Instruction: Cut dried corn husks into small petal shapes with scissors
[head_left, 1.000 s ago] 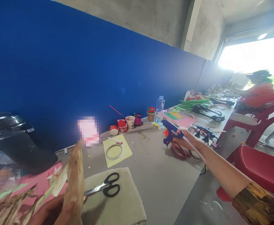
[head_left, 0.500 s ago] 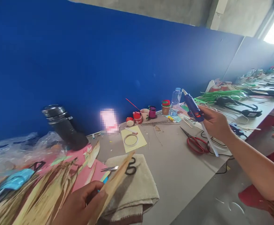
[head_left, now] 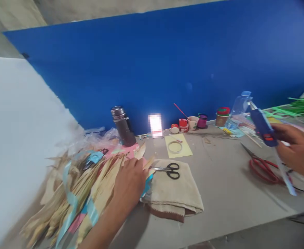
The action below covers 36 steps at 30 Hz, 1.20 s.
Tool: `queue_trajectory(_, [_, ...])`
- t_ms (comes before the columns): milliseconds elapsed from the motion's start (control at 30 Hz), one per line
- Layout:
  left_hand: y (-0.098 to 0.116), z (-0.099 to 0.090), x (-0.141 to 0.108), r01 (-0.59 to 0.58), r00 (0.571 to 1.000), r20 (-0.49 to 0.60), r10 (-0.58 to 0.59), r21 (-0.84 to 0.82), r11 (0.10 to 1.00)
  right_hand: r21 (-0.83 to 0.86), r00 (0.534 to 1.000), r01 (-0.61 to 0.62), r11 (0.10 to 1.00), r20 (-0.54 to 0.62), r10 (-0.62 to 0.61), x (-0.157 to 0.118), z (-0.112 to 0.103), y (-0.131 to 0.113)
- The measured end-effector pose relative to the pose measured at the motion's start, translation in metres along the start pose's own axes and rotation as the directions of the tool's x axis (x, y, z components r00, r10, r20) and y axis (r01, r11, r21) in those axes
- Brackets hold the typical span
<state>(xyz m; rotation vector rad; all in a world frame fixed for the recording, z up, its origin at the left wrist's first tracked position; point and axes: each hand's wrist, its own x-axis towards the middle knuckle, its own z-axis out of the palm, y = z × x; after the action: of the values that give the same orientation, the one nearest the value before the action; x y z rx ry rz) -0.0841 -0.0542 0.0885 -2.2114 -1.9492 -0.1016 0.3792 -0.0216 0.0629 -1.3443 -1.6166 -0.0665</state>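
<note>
My right hand (head_left: 296, 147) is wrapped round the handle of a blue hot glue gun (head_left: 262, 126), nozzle tilted up to the left. A translucent glue stick (head_left: 284, 173) juts down from its rear. On the left, my left hand (head_left: 131, 178) rests at the edge of a pile of dried corn husks (head_left: 89, 186), fingers curled down and partly hidden. The tip of a pale husk strip (head_left: 148, 162) pokes out past them. Beside it, small black-handled scissors (head_left: 167, 168) lie on a folded beige towel (head_left: 176, 190).
Red-handled scissors (head_left: 263, 167) lie beneath the glue gun. Along the blue partition (head_left: 154, 69) stand a dark thermos (head_left: 123, 128), paint pots (head_left: 184, 125), a paper cup (head_left: 193, 123) and a plastic bottle (head_left: 241, 105). A tape roll (head_left: 175, 147) sits on yellow paper (head_left: 185, 152).
The view has swung left. My left hand has moved with the husk strip from above the towel to the husk pile. My right hand still holds the glue gun.
</note>
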Motion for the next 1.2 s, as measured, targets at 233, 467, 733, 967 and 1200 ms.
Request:
queue_trajectory(233, [0.114, 0.011, 0.063, -0.431, 0.896, 0.096, 0.433, -0.042, 0.901, -0.051, 0.993, -0.025, 0.998, -0.121, 0.019, 0.018, 0.013, -0.031])
queue_trajectory(467, [0.13, 0.058, 0.119, -0.453, 0.879, 0.158, 0.449, -0.014, 0.892, 0.006, 0.992, -0.043, 0.999, -0.122, 0.044, 0.015, 0.02, -0.03])
queue_trajectory(733, [0.131, 0.066, 0.128, -0.433, 0.887, 0.156, 0.435, -0.049, 0.9, 0.03, 0.998, -0.038, 0.999, -0.047, 0.039, 0.012, 0.036, -0.017])
queue_trajectory(967, [0.132, 0.068, 0.144, -0.331, 0.929, 0.109, 0.352, -0.173, 0.928, 0.027, 0.999, -0.036, 0.999, -0.038, 0.037, 0.015, 0.041, -0.01])
queue_trajectory(1200, [0.083, 0.027, 0.183, -0.067, 0.997, -0.047, 0.054, -0.348, 0.935, 0.03, 0.998, -0.057, 0.998, -0.015, 0.058, 0.016, 0.037, -0.004])
